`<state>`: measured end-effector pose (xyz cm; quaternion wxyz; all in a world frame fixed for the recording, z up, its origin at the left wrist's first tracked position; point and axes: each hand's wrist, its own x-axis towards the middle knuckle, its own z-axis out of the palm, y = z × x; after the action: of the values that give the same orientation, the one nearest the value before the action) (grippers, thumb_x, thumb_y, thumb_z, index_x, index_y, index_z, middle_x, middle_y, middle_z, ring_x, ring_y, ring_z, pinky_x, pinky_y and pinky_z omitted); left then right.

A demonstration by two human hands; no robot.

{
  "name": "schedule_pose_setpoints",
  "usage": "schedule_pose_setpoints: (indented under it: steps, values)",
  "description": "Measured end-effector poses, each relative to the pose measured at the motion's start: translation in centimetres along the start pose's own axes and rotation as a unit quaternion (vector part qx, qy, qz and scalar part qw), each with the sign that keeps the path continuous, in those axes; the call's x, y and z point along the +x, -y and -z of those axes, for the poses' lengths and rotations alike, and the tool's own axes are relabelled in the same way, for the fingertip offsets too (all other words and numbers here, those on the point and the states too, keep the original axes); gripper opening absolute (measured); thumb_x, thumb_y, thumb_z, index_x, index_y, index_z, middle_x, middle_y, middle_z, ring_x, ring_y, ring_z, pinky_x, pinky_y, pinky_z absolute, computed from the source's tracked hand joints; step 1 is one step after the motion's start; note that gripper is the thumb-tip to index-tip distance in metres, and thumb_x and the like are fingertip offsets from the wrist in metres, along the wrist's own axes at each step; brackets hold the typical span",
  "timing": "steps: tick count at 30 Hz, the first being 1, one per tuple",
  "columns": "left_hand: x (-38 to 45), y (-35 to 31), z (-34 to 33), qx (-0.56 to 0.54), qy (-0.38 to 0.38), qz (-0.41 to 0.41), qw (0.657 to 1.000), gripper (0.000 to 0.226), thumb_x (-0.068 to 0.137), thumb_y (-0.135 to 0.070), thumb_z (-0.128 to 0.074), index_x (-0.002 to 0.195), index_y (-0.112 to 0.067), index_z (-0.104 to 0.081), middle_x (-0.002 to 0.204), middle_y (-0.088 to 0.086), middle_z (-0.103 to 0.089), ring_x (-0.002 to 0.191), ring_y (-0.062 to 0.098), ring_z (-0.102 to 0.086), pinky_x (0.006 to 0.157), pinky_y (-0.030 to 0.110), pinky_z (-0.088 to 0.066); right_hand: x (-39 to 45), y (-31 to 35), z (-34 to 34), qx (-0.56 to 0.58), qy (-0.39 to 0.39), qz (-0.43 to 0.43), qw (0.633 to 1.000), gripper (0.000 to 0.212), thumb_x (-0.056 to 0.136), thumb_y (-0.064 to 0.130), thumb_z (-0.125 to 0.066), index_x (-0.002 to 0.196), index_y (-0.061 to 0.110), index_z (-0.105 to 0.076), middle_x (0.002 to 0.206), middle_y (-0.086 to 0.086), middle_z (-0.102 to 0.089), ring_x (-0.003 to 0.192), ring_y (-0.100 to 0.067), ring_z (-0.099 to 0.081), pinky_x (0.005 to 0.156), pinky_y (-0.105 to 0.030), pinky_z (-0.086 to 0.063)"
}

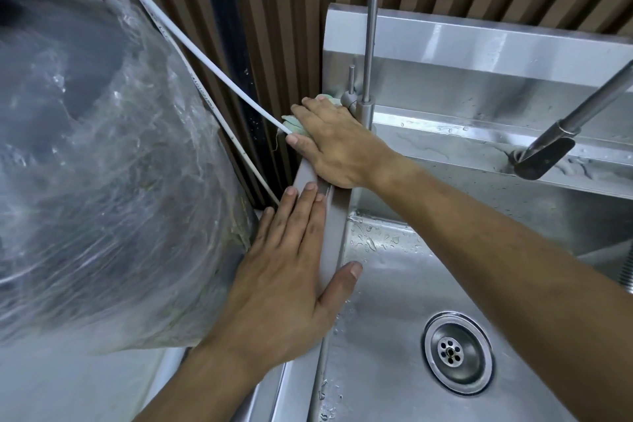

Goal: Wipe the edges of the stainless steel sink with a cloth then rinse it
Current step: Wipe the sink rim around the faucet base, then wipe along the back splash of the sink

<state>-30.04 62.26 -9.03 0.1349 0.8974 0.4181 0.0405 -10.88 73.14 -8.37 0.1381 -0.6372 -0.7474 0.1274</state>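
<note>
The stainless steel sink point(387, 336) fills the lower right, its basin wet with droplets and a round drain point(458, 353) near the bottom. My right hand point(337, 144) presses a pale green cloth point(294, 122) flat onto the sink's back left corner, beside the base of the thin tap point(368, 103). Most of the cloth is hidden under the hand. My left hand point(284, 288) rests flat on the sink's left rim point(330, 236), fingers straight, thumb over the inner edge.
A large round container wrapped in clear plastic film point(102, 164) stands tight against the sink's left side. White tubes point(219, 79) run diagonally down the ribbed brown wall. A pull-out sprayer head point(544, 154) hangs over the back ledge at right.
</note>
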Motion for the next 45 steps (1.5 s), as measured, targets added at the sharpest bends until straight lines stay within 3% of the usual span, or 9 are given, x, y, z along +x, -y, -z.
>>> schedule_pose_setpoints:
  steps: [10, 21, 27, 30, 33, 35, 37, 40, 45]
  values:
    - [-0.8, -0.3, 0.2, 0.007, 0.011, 0.004, 1.000, 0.092, 0.096, -0.078, -0.008, 0.158, -0.021, 0.030, 0.163, -0.010, 0.042, 0.147, 0.008, 0.043, 0.129, 0.036, 0.011, -1.2, 0.6, -0.5, -0.026, -0.040, 0.003, 0.999, 0.070, 0.104, 0.063, -0.034, 0.153, 0.015, -0.043, 0.164, -0.012, -0.036, 0.157, -0.028, -0.021, 0.127, -0.037, -0.011]
    - [-0.4, 0.1, -0.3, -0.006, -0.005, 0.001, 1.000, 0.094, 0.093, -0.079, -0.009, 0.163, -0.022, 0.017, 0.169, -0.010, 0.029, 0.153, 0.006, 0.031, 0.126, 0.036, 0.011, -3.0, 0.4, -1.6, 0.031, -0.114, 0.003, 0.993, 0.046, 0.111, 0.027, -0.039, 0.152, 0.008, -0.045, 0.162, -0.013, -0.039, 0.153, -0.028, -0.028, 0.126, -0.035, -0.015]
    - [-0.2, 0.1, -0.4, 0.008, -0.019, -0.013, 1.000, 0.092, 0.098, -0.075, -0.011, 0.166, -0.015, 0.000, 0.174, -0.003, 0.010, 0.159, 0.011, 0.017, 0.127, 0.037, 0.007, -8.1, -1.6, -1.9, 0.076, -0.213, -0.006, 0.974, 0.037, 0.094, -0.004, -0.055, 0.125, 0.009, -0.068, 0.123, -0.006, -0.069, 0.115, -0.025, -0.060, 0.105, -0.028, -0.042]
    - [1.8, -0.7, -0.1, 0.022, -0.045, -0.021, 0.999, 0.082, 0.104, -0.061, -0.018, 0.164, -0.006, -0.020, 0.173, 0.009, -0.013, 0.161, 0.024, -0.003, 0.129, 0.041, -0.002, -11.9, -2.8, 0.3, 0.211, -0.323, -0.176, 0.906, 0.032, 0.103, 0.005, -0.048, 0.126, 0.014, -0.068, 0.112, 0.003, -0.071, 0.101, -0.008, -0.061, 0.091, -0.013, -0.043]
    - [6.4, -2.0, 0.7, 0.012, -0.054, -0.016, 0.998, 0.075, 0.101, -0.046, -0.015, 0.165, -0.006, -0.009, 0.174, 0.012, -0.005, 0.161, 0.026, 0.002, 0.131, 0.039, 0.004, -12.2, -3.6, 2.0, 0.195, -0.468, -0.233, 0.830, 0.031, 0.107, 0.011, -0.044, 0.134, 0.012, -0.061, 0.118, 0.004, -0.068, 0.111, -0.008, -0.062, 0.100, -0.025, -0.047]
    - [10.2, -1.9, 0.8, 0.020, -0.048, 0.010, 0.999, 0.078, 0.097, -0.041, -0.014, 0.165, -0.005, -0.004, 0.174, 0.013, -0.002, 0.161, 0.027, 0.002, 0.131, 0.040, 0.003, -9.5, -3.6, 1.0, 0.112, -0.421, -0.179, 0.882, 0.037, 0.109, 0.014, -0.041, 0.142, 0.006, -0.054, 0.142, -0.009, -0.059, 0.134, -0.027, -0.053, 0.116, -0.042, -0.039]
    - [12.9, -1.2, 0.5, 0.030, -0.050, 0.043, 0.997, 0.081, 0.094, -0.043, -0.014, 0.165, -0.003, -0.009, 0.173, 0.015, -0.007, 0.161, 0.030, -0.004, 0.131, 0.042, -0.002, -7.1, -3.5, -1.1, -0.030, -0.294, -0.170, 0.940, 0.049, 0.109, 0.027, -0.033, 0.152, 0.007, -0.046, 0.161, -0.016, -0.040, 0.151, -0.038, -0.033, 0.126, -0.051, -0.021]
    - [14.1, -0.5, -0.4, 0.037, -0.036, 0.051, 0.997, 0.082, 0.097, -0.048, -0.011, 0.164, -0.001, -0.011, 0.173, 0.016, -0.006, 0.161, 0.031, -0.002, 0.130, 0.043, -0.003, -6.6, -4.6, -2.1, -0.135, -0.213, -0.184, 0.950, 0.058, 0.106, 0.038, -0.022, 0.157, 0.016, -0.041, 0.167, -0.012, -0.031, 0.156, -0.035, -0.023, 0.128, -0.051, -0.015]
    - [13.8, -0.6, -0.3, 0.062, -0.030, 0.036, 0.997, 0.082, 0.099, -0.053, -0.008, 0.164, -0.004, -0.010, 0.174, 0.014, -0.002, 0.161, 0.031, 0.000, 0.131, 0.047, -0.003, -8.7, -6.1, -1.1, -0.135, -0.243, -0.248, 0.928, 0.054, 0.108, 0.038, -0.025, 0.157, 0.023, -0.042, 0.166, 0.002, -0.035, 0.156, -0.027, -0.027, 0.126, -0.047, -0.024]
